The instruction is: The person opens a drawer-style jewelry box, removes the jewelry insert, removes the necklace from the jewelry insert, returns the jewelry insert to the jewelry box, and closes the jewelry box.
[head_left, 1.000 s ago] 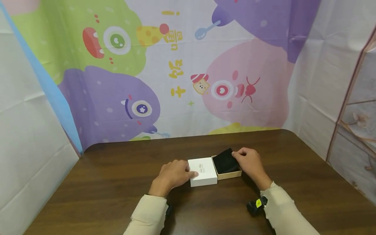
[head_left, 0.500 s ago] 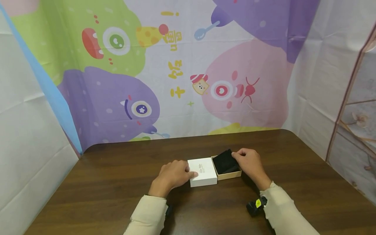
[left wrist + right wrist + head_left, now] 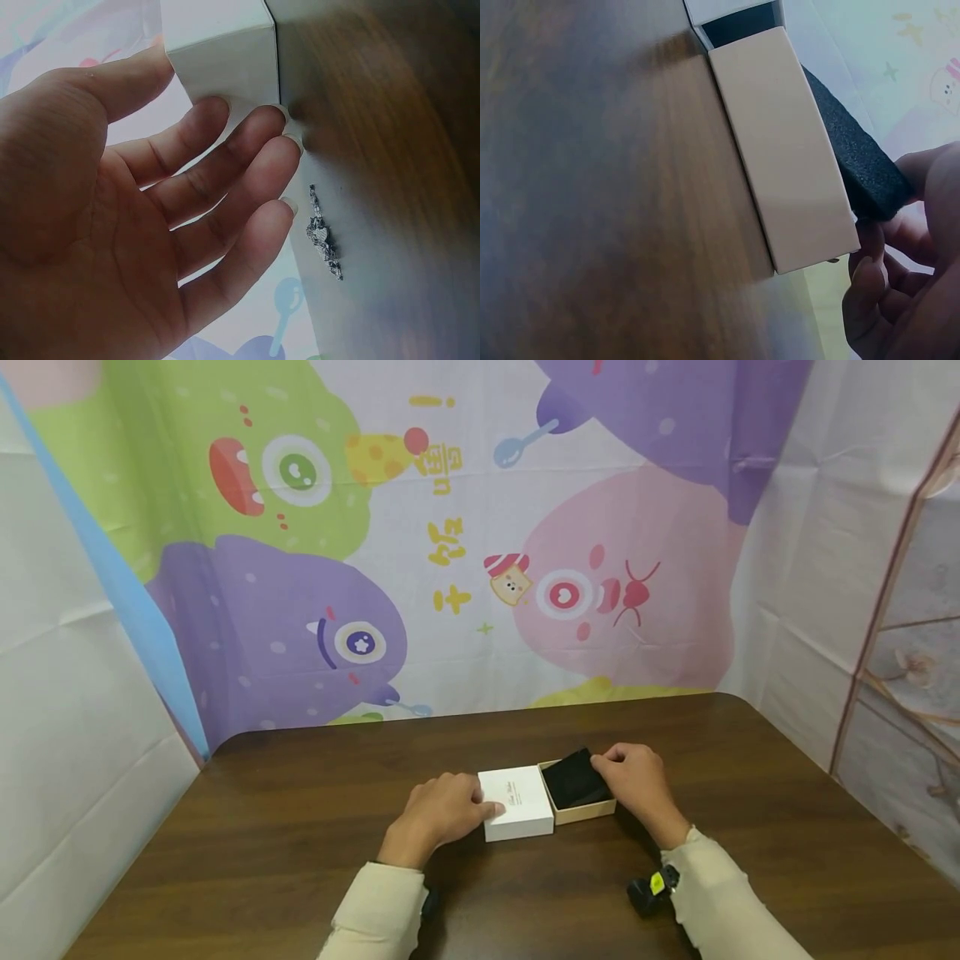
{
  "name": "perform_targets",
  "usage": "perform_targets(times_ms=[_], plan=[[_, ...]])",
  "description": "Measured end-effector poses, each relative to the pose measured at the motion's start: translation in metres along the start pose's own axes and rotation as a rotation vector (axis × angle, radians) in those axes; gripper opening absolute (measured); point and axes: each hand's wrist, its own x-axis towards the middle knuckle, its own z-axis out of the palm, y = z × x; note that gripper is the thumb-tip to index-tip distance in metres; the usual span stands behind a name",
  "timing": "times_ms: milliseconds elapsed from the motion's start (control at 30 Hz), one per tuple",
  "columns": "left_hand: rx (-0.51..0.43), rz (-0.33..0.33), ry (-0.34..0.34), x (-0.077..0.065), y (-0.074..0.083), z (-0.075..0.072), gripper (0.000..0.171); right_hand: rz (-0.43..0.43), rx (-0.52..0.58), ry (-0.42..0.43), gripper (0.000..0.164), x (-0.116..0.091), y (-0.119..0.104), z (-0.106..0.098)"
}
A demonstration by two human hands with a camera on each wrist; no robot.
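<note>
My left hand (image 3: pixel 444 810) holds the left side of a white box lid (image 3: pixel 519 802) with small dark print, the thumb on its top. The left wrist view shows the other fingers bent, the index tip at the lid's side. Against the lid's right edge stands a tan open box base (image 3: pixel 587 812). A black foam pad (image 3: pixel 576 779) sits tilted in it, its right end raised. My right hand (image 3: pixel 636 781) pinches that raised end between thumb and finger; the right wrist view shows the pad's thick edge (image 3: pixel 870 169). What lies under the pad is hidden.
A small silvery, chain-like strip (image 3: pixel 321 236) lies on the brown wooden table (image 3: pixel 285 843) near the left fingertips, seen only in the left wrist view. A cartoon-printed curtain (image 3: pixel 457 668) hangs behind the table's far edge, with pale cloths at both sides.
The black foam pad's raised end has sunk slightly toward the box base, still in the right hand's pinch. My left hand stays on the lid. The head view has shifted a little.
</note>
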Motion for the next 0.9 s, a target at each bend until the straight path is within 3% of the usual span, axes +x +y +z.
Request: perform_targets(times_ms=[900], plan=[[0.0, 0.006, 0.01, -0.0005, -0.0012, 0.0011, 0.035, 0.042, -0.06, -0.027, 0.019, 0.0018, 0.0037, 0.0018]])
